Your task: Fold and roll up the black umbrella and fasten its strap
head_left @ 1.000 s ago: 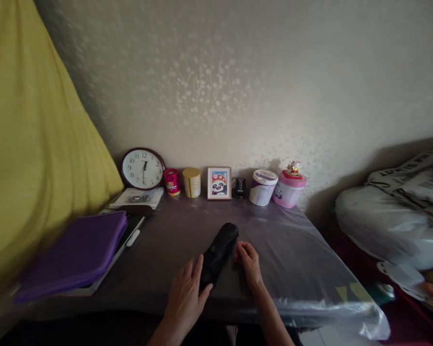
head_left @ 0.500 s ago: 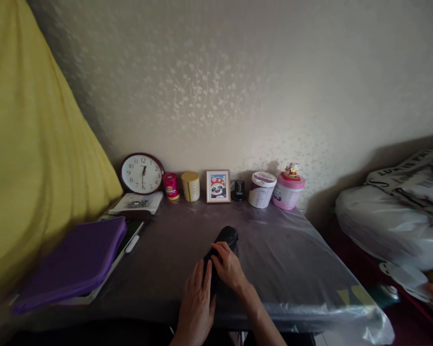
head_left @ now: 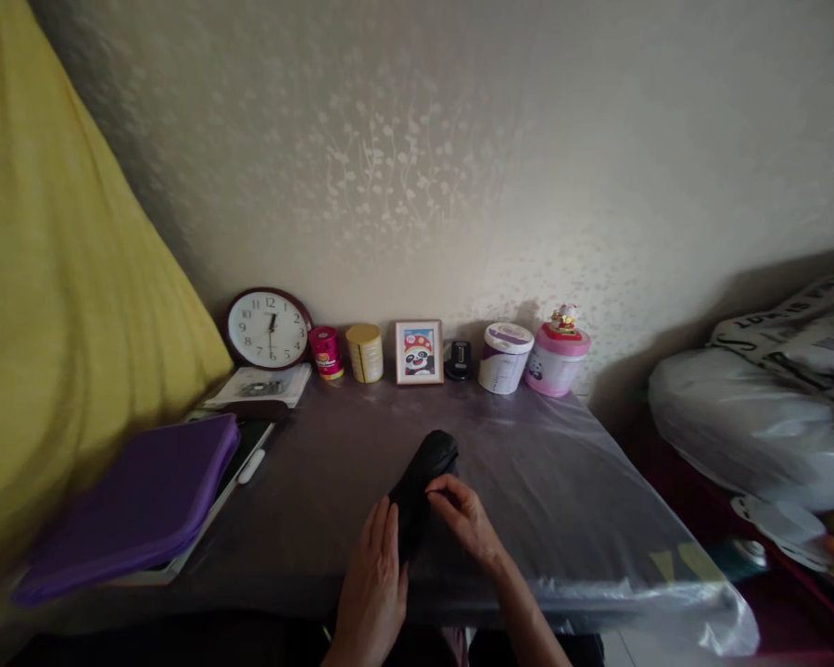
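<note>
A folded black umbrella (head_left: 427,463) lies slanted on the table before me, its far end pointing away and slightly right. My left hand (head_left: 375,565) holds its near left side, fingers together and stretched along the fabric, thumb on the near end. From the right, my right hand (head_left: 465,519) pinches at the umbrella's edge with thumb and forefinger. The bit of fabric or strap between those fingertips is too small to make out. Part of the umbrella's near end is hidden by my left hand.
A purple folder (head_left: 139,500) and a white pen-like item (head_left: 251,467) lie at left. Along the wall stand a clock (head_left: 269,327), a pink can (head_left: 327,354), a yellow-lidded can (head_left: 365,353), a picture frame (head_left: 419,352) and two tubs (head_left: 506,359). Bags (head_left: 743,417) are piled at right.
My right hand has shifted right and a little nearer, from lying over the umbrella to pinching at its right edge. My left hand stays against the left side. The view has shifted slightly.
</note>
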The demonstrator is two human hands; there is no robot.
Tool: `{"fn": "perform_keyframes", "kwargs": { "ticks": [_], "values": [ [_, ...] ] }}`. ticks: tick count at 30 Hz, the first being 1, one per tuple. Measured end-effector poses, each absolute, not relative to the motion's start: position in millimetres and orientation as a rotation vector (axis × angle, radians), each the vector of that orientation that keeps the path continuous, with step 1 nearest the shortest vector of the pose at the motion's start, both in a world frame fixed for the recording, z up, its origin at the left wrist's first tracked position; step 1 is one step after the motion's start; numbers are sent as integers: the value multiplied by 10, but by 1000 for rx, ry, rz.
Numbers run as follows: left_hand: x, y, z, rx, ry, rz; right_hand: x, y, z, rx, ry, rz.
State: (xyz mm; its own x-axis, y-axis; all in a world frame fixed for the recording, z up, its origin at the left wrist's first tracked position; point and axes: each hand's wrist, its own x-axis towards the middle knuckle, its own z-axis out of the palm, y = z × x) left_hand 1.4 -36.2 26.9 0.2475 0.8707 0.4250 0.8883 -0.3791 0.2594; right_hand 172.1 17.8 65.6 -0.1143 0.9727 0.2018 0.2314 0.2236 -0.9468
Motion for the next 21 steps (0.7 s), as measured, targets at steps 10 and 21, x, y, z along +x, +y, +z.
{"fn": "perform_keyframes", "kwargs": {
  "ticks": [10, 21],
  "values": [
    [-50, -354, 392, -2581, -1748, -755, 2455, 85, 472, -1505, -1286, 831],
    [-337, -106, 399, -2861, -1972, -1041, 2492, 117, 374, -1595, -1416, 686]
  ]
}}
